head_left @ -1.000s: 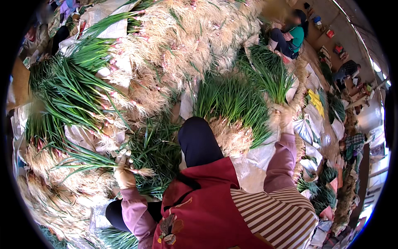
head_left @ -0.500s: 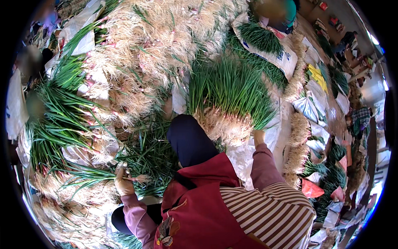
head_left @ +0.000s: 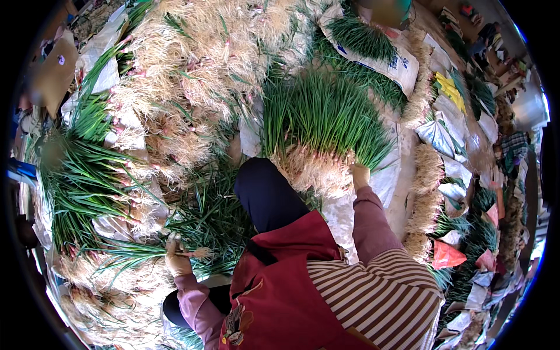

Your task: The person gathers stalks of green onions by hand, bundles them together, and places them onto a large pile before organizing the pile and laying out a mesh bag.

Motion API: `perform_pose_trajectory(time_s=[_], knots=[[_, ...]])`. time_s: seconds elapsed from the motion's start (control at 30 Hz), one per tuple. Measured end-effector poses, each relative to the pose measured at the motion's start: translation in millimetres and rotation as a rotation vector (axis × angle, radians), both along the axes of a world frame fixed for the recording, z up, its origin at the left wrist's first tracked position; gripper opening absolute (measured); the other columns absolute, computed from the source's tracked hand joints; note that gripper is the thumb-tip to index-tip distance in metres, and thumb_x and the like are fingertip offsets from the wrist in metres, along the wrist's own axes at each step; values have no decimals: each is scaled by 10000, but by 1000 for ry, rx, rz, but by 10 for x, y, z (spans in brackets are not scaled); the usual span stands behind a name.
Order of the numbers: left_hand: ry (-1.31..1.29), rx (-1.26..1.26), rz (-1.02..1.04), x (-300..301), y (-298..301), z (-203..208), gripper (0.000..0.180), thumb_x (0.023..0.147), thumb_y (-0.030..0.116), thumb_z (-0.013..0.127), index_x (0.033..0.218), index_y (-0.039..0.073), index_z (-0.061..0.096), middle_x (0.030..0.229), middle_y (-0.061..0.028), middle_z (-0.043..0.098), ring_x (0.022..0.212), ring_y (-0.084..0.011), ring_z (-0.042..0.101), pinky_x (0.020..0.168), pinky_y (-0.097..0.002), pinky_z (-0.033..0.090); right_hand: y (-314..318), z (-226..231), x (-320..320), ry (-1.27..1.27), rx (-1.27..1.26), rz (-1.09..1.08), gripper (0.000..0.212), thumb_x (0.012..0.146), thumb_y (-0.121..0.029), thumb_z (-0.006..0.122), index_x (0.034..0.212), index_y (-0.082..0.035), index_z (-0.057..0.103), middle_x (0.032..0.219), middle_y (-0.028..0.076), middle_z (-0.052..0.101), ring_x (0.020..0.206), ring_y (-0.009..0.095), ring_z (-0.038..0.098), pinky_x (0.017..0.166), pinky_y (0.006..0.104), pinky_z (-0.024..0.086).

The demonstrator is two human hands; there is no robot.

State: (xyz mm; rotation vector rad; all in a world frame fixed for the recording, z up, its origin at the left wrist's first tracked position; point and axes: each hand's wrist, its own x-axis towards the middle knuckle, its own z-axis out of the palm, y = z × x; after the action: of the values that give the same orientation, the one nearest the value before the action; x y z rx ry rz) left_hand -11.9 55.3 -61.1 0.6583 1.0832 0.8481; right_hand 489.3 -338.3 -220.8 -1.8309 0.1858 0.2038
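Note:
A small bunch of spring onions [head_left: 131,252] is in my gloved left hand [head_left: 177,259], low on the left. My fingers are closed round the bunch; its leaves point left and its pale roots stick out to the right. My right hand [head_left: 360,176], also gloved, reaches forward to the right end of a neat row of spring onions [head_left: 326,116]. It touches the row beside the roots [head_left: 309,172], but its fingertips are too hidden among the stems to show whether they grip any. The row's green leaves point away from me.
Loose green leaves [head_left: 210,221] lie between my left hand and the row. A large heap of rooted spring onions [head_left: 192,76] spreads ahead; more leafy bunches [head_left: 87,186] lie left. At the far right are a printed sack [head_left: 402,73], a yellow bag [head_left: 449,92] and a red bag [head_left: 447,254].
My right hand has moved forward and slightly left along the end of the row. My left hand keeps hold of its bunch, nearly in place. The view has shifted slightly.

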Motion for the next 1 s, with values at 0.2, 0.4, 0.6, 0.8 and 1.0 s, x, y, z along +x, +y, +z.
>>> perform_pose_trajectory(time_s=[0.2, 0.4, 0.6, 0.8, 1.0], knots=[[-84, 20, -91, -150, -2, -73, 259, 878, 154, 513, 1096, 25, 568, 831, -5, 572, 575, -76, 436, 484, -191, 354, 592, 210, 213, -105, -378, 58, 209, 723, -174, 650, 818, 10, 680, 786, 145, 668, 729, 252, 631, 673, 314, 485], [-90, -39, -87, -112, -61, 107, 250, 889, 199, 523, 1095, 70, 579, 762, 32, 543, 480, -56, 345, 381, -202, 273, 679, 575, 245, -12, -267, -324, 208, 741, -186, 605, 791, 9, 659, 749, 134, 648, 638, 272, 608, 563, 343, 471], [-322, -79, 9, 77, -80, 377, 324, 921, 203, 490, 1196, 33, 500, 662, 42, 417, 437, -40, 254, 362, -178, 229, 1242, 2418, -122, -322, 817, -283, 74, 849, -23, 547, 911, -24, 587, 717, 14, 573, 540, 56, 443, 475, 182, 365], [-497, 71, -177, -48, -170, 569, 473, 865, 252, 570, 1234, -10, 432, 852, -17, 546, 504, -42, 332, 401, -168, 257, 2398, 3362, -1594, -358, 788, 465, 278, 872, 7, 506, 1149, 3, 513, 888, 43, 581, 614, 30, 467, 516, 164, 381], [-601, 245, -209, 295, -155, 1101, 647, 775, 210, 647, 1311, -5, 354, 1145, -60, 544, 606, -66, 351, 508, -187, 348, 3061, 2825, -2705, -778, 644, 1143, 301, 805, 2, 607, 1099, 19, 546, 921, 99, 610, 731, 177, 581, 645, 270, 472]])
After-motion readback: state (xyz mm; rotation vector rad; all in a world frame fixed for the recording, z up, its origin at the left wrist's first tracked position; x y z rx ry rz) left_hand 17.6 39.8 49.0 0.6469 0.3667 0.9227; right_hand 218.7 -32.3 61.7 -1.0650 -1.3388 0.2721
